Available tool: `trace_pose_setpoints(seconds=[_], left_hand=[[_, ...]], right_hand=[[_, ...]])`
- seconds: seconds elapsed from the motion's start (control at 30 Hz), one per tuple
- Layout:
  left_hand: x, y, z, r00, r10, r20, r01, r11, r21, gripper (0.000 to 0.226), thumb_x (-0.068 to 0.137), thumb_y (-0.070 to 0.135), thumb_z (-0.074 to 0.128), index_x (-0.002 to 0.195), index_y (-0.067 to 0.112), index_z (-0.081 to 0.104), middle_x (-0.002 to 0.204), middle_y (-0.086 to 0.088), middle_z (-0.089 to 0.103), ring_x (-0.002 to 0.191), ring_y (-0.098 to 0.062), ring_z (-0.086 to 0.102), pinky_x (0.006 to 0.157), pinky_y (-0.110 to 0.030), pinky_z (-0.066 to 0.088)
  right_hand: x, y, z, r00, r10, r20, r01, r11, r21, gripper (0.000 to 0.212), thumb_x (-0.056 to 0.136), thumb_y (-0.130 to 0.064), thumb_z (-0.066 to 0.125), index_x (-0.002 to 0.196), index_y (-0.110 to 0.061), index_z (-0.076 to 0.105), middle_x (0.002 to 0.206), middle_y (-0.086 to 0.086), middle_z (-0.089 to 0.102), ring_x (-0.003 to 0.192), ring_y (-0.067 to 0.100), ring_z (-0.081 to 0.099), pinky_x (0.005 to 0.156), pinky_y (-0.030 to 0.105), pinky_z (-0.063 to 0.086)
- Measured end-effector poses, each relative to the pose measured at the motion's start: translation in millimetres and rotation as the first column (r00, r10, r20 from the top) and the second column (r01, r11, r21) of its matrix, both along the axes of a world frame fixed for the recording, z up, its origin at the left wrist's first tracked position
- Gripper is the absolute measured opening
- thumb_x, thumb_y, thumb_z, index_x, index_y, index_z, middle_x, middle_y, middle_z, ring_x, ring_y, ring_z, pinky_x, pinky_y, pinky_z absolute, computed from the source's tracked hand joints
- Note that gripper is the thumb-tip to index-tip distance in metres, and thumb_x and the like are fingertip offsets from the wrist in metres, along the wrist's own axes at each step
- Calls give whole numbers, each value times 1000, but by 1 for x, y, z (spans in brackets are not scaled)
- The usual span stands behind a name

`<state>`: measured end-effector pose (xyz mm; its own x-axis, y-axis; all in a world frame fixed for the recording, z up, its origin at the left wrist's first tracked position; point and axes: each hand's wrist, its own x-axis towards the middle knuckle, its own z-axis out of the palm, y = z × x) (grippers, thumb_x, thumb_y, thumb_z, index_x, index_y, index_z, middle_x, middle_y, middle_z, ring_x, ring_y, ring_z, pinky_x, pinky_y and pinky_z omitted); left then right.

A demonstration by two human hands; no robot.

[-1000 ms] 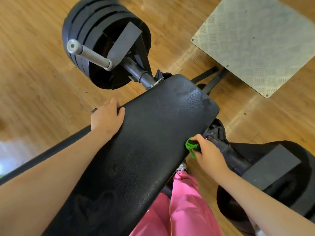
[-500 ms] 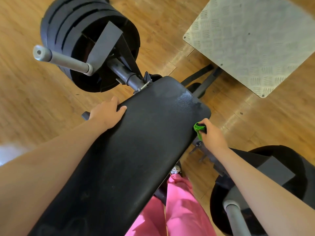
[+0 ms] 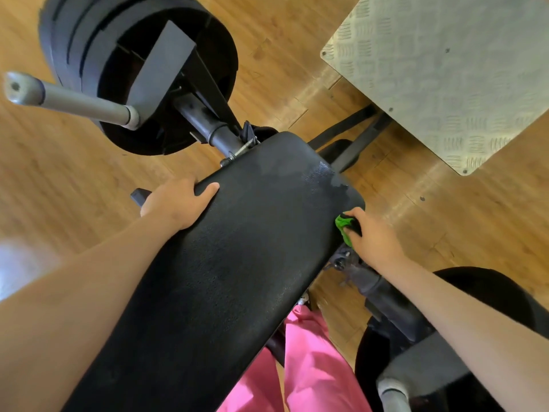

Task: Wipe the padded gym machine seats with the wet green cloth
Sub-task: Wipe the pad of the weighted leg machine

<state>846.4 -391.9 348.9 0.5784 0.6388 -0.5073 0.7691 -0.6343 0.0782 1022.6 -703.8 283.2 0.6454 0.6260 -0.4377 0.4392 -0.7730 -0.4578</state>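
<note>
Head cam looks straight down on the long black padded seat (image 3: 237, 263), which runs diagonally across the shot. The right hand (image 3: 374, 239) is closed around the bunched-up green cloth (image 3: 343, 226), pressing it against the seat's right edge near the far corner. The left hand (image 3: 178, 203) lies flat and open on the opposite edge, thumb on top, bracing the pad. A wet sheen shows near the far end, so that bit looks done. My take on doing this step well – keep the cloth folded thick, run it along the side edge in one long pass, then come back over the top in overlapping strokes. Watch the adjustment hardware (image 3: 341, 260) just below that hand – easy to snag the cloth there
</note>
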Motion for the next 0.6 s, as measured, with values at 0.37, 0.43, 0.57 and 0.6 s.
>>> trace_pose_setpoints(seconds=[0.37,0.43,0.57,0.6], left_hand=[[4,-4,6,996,87,-4,-87,996,19,60,90,70,32,109,17,53,92,-5,58,79,-20,50,59,-33,37],[4,-4,4,996,92,-6,-92,996,19,60,90,70,32,110,17,52,94,-6,59,80,-20,50,60,-33,38],[4,-3,3,997,83,-8,-83,996,16,60,89,71,32,108,17,50,89,-4,56,75,-20,51,58,-32,37],[5,-3,3,996,83,-12,-83,996,15,60,89,71,32,108,17,50,89,-5,56,76,-21,51,59,-33,38]], right_hand=[[11,7,-19,987,-24,162,8,995,99,31,85,-7,69,116,-14,67,99,13,50,98,33,48,77,37,41],[30,20,-26,981,-70,179,55,995,83,31,88,-11,65,119,-13,65,101,15,50,101,35,47,81,42,44],[54,33,-37,979,-165,120,165,986,17,32,95,-16,57,128,-15,59,111,14,51,110,30,44,87,39,44],[53,35,-36,977,-186,105,185,983,16,32,95,-15,57,127,-15,59,111,14,51,110,31,44,87,37,42]])
